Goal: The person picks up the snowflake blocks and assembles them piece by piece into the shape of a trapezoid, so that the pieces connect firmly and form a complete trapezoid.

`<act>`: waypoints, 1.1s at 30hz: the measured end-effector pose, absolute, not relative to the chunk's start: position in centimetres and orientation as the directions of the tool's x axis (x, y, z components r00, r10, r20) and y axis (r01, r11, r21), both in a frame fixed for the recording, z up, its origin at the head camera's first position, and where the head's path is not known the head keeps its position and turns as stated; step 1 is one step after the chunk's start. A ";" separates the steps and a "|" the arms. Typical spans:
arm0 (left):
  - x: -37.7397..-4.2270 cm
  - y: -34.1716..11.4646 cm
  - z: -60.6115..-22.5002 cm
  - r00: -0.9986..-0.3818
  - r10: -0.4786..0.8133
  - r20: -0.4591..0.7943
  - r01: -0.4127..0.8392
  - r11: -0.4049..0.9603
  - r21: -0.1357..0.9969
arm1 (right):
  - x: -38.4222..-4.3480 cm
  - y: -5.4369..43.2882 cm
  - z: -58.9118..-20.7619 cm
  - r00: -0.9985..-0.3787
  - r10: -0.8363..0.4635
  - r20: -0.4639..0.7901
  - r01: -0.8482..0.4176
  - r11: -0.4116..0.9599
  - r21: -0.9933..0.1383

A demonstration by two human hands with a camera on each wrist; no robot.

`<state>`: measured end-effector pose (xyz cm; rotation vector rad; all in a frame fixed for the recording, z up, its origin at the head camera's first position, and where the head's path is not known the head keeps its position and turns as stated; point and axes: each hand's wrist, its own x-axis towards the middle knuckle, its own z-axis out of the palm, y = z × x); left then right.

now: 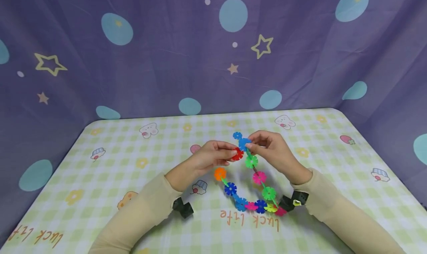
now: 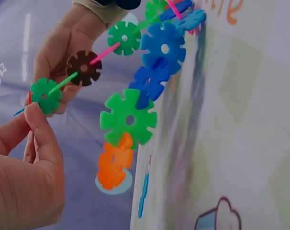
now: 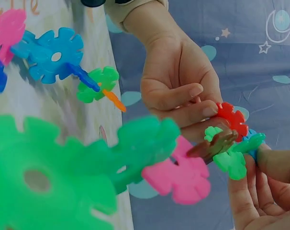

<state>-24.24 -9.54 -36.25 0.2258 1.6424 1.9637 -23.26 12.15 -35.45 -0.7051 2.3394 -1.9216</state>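
A chain of slotted plastic snowflake discs joined edge to edge hangs between and below my hands. My left hand (image 1: pixel 213 155) pinches a red disc (image 1: pixel 238 154) by its edge. My right hand (image 1: pixel 271 148) pinches a blue disc (image 1: pixel 244 144) at the chain's upper end. The red disc sits right against the blue one; whether they are slotted together I cannot tell. A smaller-looking blue disc (image 1: pixel 237 135) projects above. Below hang a green disc (image 1: pixel 251 161), a brown disc (image 2: pixel 83 68) and a pink disc (image 1: pixel 259 178). The chain's other end is an orange disc (image 1: pixel 220 174), held by neither hand.
The chain's lower part, with a dark blue disc (image 1: pixel 230 189) and a yellow disc (image 1: pixel 271 208), curves low over the checked tablecloth (image 1: pixel 160 187). Black cameras (image 1: pixel 183 208) are strapped at both wrists. A purple patterned curtain (image 1: pixel 150 61) stands behind the table.
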 end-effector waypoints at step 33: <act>-22.7 -8.3 -36.1 -0.840 0.478 -0.258 -0.400 -0.223 0.889 | -23.3 12.3 -35.6 -0.851 -0.462 0.249 -0.303 0.044 -0.952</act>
